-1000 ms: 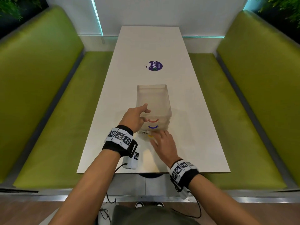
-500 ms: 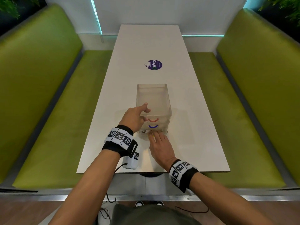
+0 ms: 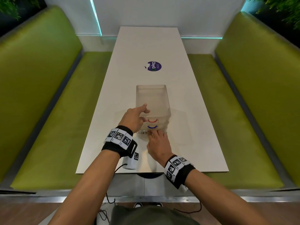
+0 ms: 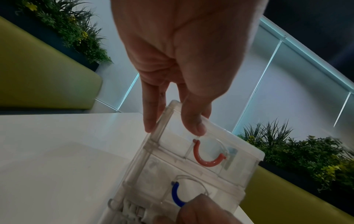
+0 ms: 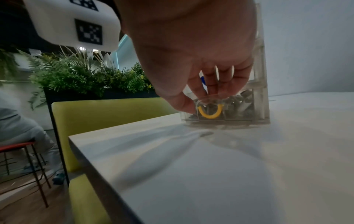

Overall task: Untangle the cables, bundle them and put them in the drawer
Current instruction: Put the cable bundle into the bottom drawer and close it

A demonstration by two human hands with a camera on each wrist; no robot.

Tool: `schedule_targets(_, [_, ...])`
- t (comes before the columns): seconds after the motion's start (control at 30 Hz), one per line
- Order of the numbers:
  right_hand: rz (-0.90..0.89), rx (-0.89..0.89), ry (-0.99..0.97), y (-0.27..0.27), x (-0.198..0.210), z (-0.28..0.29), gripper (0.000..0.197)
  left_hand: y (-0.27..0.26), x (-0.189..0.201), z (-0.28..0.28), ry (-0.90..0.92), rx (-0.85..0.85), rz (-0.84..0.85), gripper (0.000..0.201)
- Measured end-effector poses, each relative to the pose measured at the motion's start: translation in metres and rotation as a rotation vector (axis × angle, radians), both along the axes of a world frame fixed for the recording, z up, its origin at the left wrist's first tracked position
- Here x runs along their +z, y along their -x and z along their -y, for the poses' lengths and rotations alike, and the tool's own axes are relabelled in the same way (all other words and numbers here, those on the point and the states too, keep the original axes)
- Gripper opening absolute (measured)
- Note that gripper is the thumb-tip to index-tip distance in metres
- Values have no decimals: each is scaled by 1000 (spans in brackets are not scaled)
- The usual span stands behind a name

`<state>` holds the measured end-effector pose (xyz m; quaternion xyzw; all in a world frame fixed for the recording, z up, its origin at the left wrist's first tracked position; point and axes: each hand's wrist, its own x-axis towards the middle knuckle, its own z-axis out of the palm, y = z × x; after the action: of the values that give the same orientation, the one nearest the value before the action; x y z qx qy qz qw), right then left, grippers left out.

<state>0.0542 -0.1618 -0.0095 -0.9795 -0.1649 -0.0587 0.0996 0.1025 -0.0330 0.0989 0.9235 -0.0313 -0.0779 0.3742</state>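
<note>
A clear plastic drawer unit (image 3: 152,98) stands on the white table (image 3: 113,98). It has a red handle (image 3: 152,121), a blue handle (image 3: 152,127) and a yellow handle (image 5: 209,113) on the bottom drawer. My left hand (image 3: 142,113) grips the unit's near left top corner, thumb on top and fingers down the side. My right hand (image 3: 155,135) presses its fingers against the front of the bottom drawer, which sticks out a little. Dark and white cables (image 5: 237,104) lie inside that drawer.
A round purple sticker (image 3: 154,66) sits on the table beyond the unit. Green benches (image 3: 53,111) (image 3: 243,111) run along both sides. The table's front edge (image 3: 151,172) lies just behind my wrists. A seated person (image 5: 23,128) is off to the left.
My right hand has moved forward and pushed the bottom drawer in toward the unit; its yellow handle is now hidden under my fingers in the head view. The left hand has stayed put.
</note>
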Motion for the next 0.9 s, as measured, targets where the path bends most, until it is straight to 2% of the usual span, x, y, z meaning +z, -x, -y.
schedule_targets(0.07, [-21, -33, -8, 4, -3, -5, 48, 1, 1, 0, 9, -4, -3, 55])
schedule_targets(0.2, [11, 11, -186, 3, -2, -2, 41, 0, 0, 0, 8, 0, -2, 55])
schedule_targets(0.3, [32, 68, -203, 15, -4, 8, 38, -1, -2, 0, 14, -14, 3, 57])
schedule_targets(0.4, [-84, 102, -160, 29, -10, 12, 25, -2, -2, -1, 17, -12, 4, 57])
schedule_targets(0.53, [-208, 60, -215, 7, -8, 11, 41, -3, -2, -2, 6, -33, -3, 56])
schedule_targets(0.67, [-258, 0, -249, -17, 1, 12, 37, -6, -4, -3, -4, -45, 11, 46])
schedule_targets(0.77, [-313, 39, -232, -13, 4, 16, 41, -7, -6, -2, -3, -37, 18, 47])
schedule_targets(0.83, [-295, 100, -224, -11, 11, 20, 38, -7, -7, -2, 5, -28, 16, 51])
schedule_targets(0.9, [-148, 137, -307, -8, 25, 25, 31, -6, -7, -2, -2, -33, 25, 54])
